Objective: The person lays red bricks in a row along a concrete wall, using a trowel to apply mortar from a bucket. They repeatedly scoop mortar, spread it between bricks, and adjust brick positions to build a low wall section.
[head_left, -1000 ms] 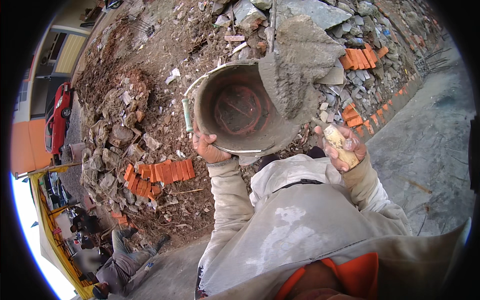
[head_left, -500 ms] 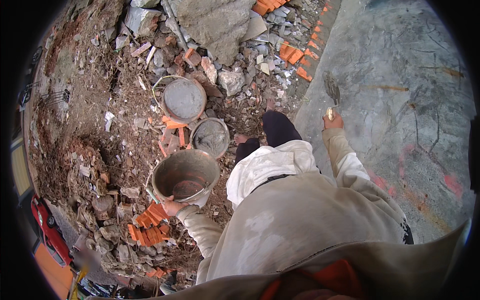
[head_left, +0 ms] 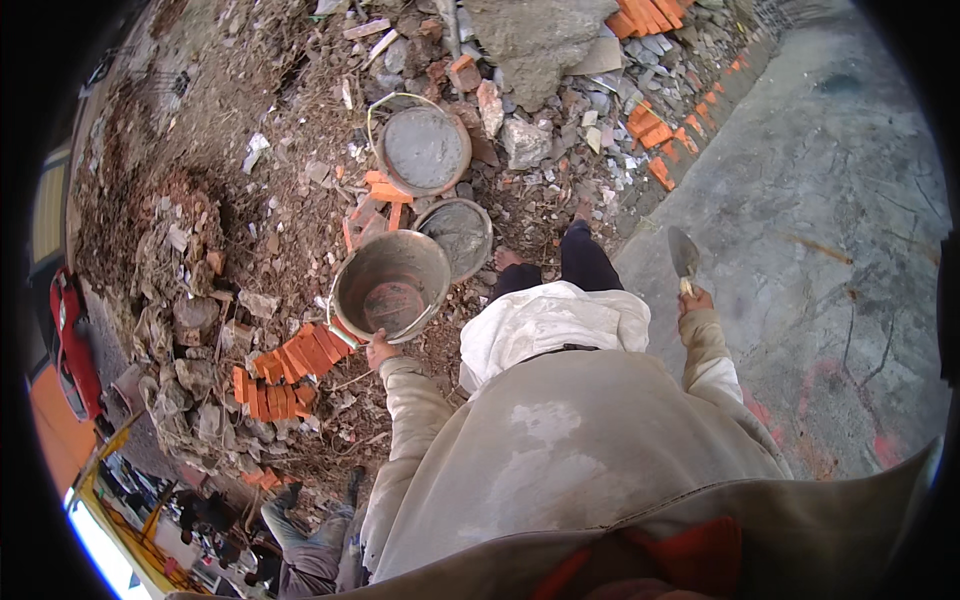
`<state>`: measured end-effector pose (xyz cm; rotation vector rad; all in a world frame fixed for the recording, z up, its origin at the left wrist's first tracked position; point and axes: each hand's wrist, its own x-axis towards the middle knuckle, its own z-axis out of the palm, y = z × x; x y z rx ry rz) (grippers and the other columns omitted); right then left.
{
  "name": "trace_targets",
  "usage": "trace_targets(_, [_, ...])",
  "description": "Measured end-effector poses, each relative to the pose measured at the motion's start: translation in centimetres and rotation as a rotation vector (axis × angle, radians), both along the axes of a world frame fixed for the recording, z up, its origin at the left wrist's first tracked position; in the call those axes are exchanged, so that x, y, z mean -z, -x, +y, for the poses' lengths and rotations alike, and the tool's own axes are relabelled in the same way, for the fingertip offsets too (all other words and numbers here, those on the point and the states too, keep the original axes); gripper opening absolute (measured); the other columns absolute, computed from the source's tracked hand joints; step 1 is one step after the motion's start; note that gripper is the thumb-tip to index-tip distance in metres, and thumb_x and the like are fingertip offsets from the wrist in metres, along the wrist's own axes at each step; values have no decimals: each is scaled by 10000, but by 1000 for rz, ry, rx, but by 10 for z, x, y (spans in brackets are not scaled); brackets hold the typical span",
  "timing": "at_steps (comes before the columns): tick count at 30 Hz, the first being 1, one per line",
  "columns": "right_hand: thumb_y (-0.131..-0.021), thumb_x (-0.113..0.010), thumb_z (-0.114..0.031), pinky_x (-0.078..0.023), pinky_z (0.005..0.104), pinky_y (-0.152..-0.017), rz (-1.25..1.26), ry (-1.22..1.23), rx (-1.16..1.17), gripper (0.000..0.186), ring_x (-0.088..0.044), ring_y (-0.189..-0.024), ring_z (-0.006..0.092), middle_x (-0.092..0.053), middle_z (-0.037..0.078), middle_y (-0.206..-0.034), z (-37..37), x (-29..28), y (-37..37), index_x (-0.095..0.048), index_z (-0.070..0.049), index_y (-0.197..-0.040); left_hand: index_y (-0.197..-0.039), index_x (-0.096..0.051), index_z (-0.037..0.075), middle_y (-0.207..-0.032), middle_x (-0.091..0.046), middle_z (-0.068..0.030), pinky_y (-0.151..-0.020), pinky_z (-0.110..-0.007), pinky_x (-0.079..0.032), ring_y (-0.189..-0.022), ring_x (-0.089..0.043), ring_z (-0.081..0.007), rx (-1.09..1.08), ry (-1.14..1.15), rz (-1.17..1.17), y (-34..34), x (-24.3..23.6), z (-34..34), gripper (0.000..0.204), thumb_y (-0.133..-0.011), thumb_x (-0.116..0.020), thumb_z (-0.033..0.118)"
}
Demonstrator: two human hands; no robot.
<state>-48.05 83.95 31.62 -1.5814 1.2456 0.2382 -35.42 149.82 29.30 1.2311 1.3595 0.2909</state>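
My left hand (head_left: 380, 350) has its fingers closed on the near rim of a bucket (head_left: 402, 256), which leans with its mouth toward me. Dried mortar coats the inside, and a reddish patch shows at its bottom. Out to the right, my right hand (head_left: 697, 298) grips the handle of a trowel (head_left: 684, 253), its grey pointed blade directed forward over the concrete. Beyond the tilted bucket stands a smaller tub (head_left: 489, 245) holding grey mortar. Farther off is another bucket (head_left: 464, 160), filled with smooth grey mortar (head_left: 423, 147), its wire handle lying to the left.
Stacked orange bricks (head_left: 300, 355) lie beside my left hand. Rubble and a large rock (head_left: 530, 45) cover the ground ahead. A concrete slab (head_left: 800, 180) with a brick edging (head_left: 661, 172) stretches along the right. Another person (head_left: 305, 550) is at lower left, near a red car (head_left: 75, 345).
The view has shifted, so the buckets appear higher and farther right. My right hand has drawn the trowel back toward me, its blade now showing broad and flat. My left hand stays on the bucket.
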Motion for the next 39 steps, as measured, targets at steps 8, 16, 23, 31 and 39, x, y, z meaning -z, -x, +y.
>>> trace_targets(8, [-796, -679, -190, -485, 376, -748, 654, 41, -644, 406, -629, -837, 292, -663, 196, -954, 13, 49, 70, -608, 64, -1103, -1144, -594, 83, -1155, -587, -124, -596, -355, -557, -891, -617, -251, -150, 356, 306, 28, 20, 15, 375, -816, -676, 245])
trace_targets(16, [-854, -560, -30, -404, 291, -440, 270, -84, -318, 200, -536, -550, 141, -612, 84, -772, -1, 5, -79, -561, -24, -1054, -1247, -516, 79, -1243, -515, -131, -669, -404, -543, -914, -585, -278, -456, 248, 189, 9, 38, 98, 444, -851, -645, 235])
trace_targets(23, [-859, -578, -54, -399, 276, -478, -30, 98, -461, 399, -506, -586, 120, -617, 37, -862, -9, -29, -175, -504, -74, -1250, -1339, -382, 81, -1215, -552, -206, -699, -411, -567, -973, -634, -344, -206, 288, -731, -56, -109, 127, 593, -861, -648, 312])
trace_targets(31, [-830, -576, -47, -357, 294, -406, 162, -91, -595, 244, -471, -476, 142, -609, 76, -744, 11, 11, -157, -589, -14, -1071, -1183, -596, 65, -918, -661, -43, -562, -295, -517, -706, -616, -138, 54, 266, -122, 25, -32, 32, 365, -841, -660, 172])
trace_targets(39, [-816, -592, -47, -406, 294, -466, 384, -118, -763, 263, -525, -543, 150, -618, 57, -764, 78, 11, -138, -596, 12, -1072, -1067, -664, 101, -896, -683, -67, -685, -347, -521, -848, -634, -167, 758, 165, 547, 240, 107, -132, 301, -789, -675, 217])
